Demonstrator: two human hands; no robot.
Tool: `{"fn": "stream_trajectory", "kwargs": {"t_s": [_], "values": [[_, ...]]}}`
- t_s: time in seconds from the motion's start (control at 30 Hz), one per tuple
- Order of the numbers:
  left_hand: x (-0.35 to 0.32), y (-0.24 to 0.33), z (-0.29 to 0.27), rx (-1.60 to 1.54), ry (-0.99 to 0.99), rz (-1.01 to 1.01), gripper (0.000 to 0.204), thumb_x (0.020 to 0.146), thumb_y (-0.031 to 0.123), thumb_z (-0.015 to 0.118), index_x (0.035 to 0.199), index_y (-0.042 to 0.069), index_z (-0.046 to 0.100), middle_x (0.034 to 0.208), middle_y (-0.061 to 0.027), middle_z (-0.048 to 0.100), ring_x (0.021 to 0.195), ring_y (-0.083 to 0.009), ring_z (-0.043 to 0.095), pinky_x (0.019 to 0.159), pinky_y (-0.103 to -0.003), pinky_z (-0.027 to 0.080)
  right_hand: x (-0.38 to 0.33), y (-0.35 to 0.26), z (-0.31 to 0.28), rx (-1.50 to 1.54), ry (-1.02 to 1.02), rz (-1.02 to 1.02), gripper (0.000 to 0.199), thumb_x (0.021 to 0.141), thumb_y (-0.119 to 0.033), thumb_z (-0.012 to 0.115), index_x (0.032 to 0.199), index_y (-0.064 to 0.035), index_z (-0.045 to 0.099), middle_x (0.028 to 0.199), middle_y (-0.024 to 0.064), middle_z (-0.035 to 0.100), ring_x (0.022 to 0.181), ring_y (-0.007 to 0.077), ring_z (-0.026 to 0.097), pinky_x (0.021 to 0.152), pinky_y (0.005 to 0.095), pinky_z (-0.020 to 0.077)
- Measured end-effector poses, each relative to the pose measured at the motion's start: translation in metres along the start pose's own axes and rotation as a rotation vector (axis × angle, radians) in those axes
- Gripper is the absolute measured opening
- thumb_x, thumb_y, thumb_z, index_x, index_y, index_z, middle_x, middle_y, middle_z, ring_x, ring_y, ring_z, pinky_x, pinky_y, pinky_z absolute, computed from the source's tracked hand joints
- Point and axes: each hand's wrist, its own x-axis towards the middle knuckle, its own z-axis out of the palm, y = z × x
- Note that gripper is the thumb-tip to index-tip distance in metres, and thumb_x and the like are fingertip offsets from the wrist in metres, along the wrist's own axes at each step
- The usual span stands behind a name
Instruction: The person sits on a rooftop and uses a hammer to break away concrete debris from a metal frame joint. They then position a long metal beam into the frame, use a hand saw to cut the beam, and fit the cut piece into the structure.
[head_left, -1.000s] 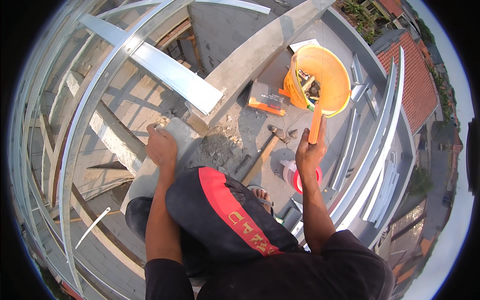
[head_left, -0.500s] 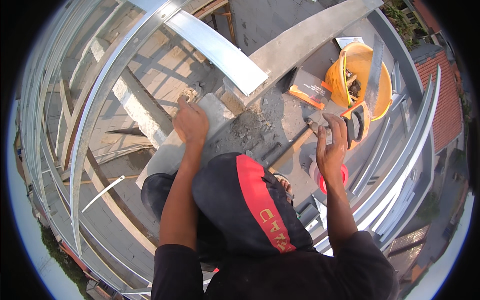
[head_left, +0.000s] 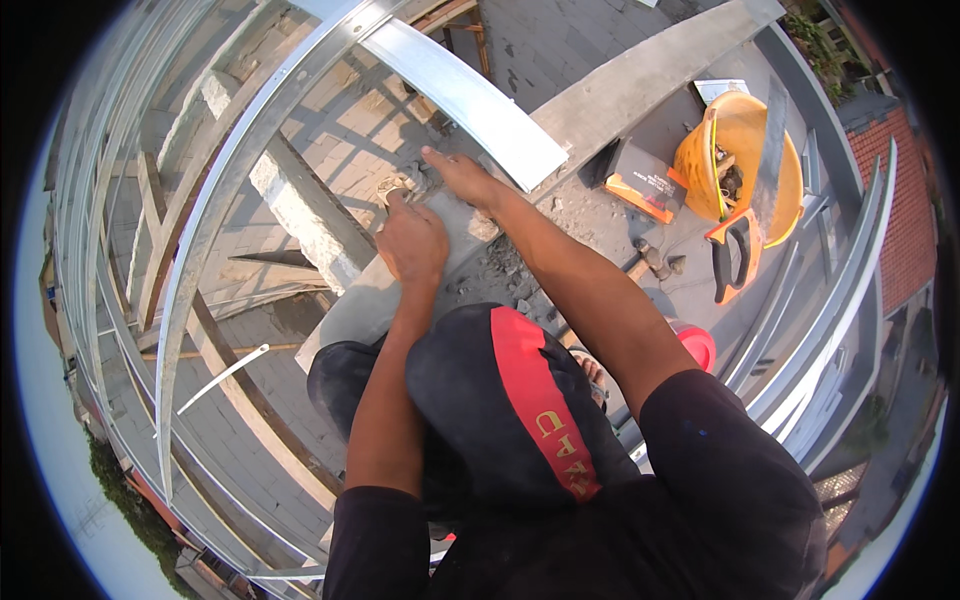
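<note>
My left hand (head_left: pixel 415 245) rests at the top of a grey concrete ledge (head_left: pixel 350 305), its fingers curled towards a small pale lump (head_left: pixel 393 188). Whether they grip the lump is not clear. Just beyond and to the right, my right hand (head_left: pixel 465 180) reaches over the ledge's end, index finger stretched out, near loose grey rubble. It appears to hold nothing. Close to it ends a shiny metal channel (head_left: pixel 470 95). A hammer (head_left: pixel 655 262) lies on the roof to the right, its wooden handle partly hidden by my right forearm.
At right stand a yellow hard hat (head_left: pixel 700 165) holding small pieces, a handsaw (head_left: pixel 745 240) leaning on it, and a dark box (head_left: pixel 645 180). A pink-rimmed container (head_left: pixel 697 345) sits beside my right arm. Curved metal profiles and wooden beams (head_left: pixel 265 420) span the left, above a lower tiled surface.
My right hand has left the hammer's side and swung left and away to the ledge's end beside my left hand. The whole view has shifted slightly; the left hand stays by the pale lump.
</note>
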Motion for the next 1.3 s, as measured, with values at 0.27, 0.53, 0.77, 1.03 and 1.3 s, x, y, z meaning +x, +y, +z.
{"fn": "stream_trajectory", "kwargs": {"t_s": [0.27,0.53,0.77,1.03,1.3], "values": [[0.0,0.005,0.008,0.029,0.017,0.037,0.033,0.098,0.019,0.049,0.123,0.0,0.058,0.083,-0.0271,0.073,0.079,-0.0447,0.072,0.08,-0.053,0.053,0.006,0.044,-0.013,0.067,0.139,0.135,0.115,0.094,-0.078,0.047,0.153,0.0197,0.03,0.16,0.0369,0.033,0.152,0.0402,0.032,0.124,0.042,0.0263],[-0.005,0.016,0.012,0.006,-0.024,0.085,0.032,0.1,0.02,0.044,0.124,0.003,0.058,0.087,-0.028,0.073,0.084,-0.0459,0.072,0.079,-0.055,0.052,-0.045,0.079,-0.041,0.106,0.147,0.184,0.113,0.094,-0.079,0.047,0.153,0.0165,0.033,0.158,0.0303,0.041,0.15,0.0369,0.037,0.124,0.0412,0.0268],[-0.003,0.001,-0.005,0.021,0.013,0.026,0.033,0.102,0.022,0.043,0.123,0.004,0.06,0.089,-0.0275,0.074,0.085,-0.0463,0.072,0.078,-0.055,0.052,-0.141,0.069,-0.02,-0.105,0.211,0.194,0.096,0.098,-0.074,0.043,0.155,0.0024,0.043,0.161,0.0269,0.04,0.151,0.0385,0.037,0.121,0.0463,0.0318],[-0.008,0.022,0.003,0.001,-0.03,-0.013,0.033,0.102,0.026,0.044,0.124,0.009,0.062,0.092,-0.0241,0.075,0.089,-0.0437,0.072,0.079,-0.053,0.053,-0.096,0.084,-0.026,0.013,0.266,0.136,0.093,0.099,-0.074,0.041,0.155,0.0003,0.044,0.161,0.0241,0.041,0.152,0.0367,0.036,0.124,0.0418,0.0276],[-0.005,0.006,-0.004,0.032,-0.001,-0.02,0.032,0.103,0.026,0.044,0.122,0.009,0.064,0.091,-0.024,0.075,0.089,-0.0437,0.072,0.078,-0.053,0.053,-0.154,0.073,-0.015,-0.168,0.284,0.06,0.093,0.102,-0.072,0.039,0.148,0.0089,0.049,0.153,0.032,0.048,0.147,0.0391,0.042,0.122,0.046,0.0306]]}}
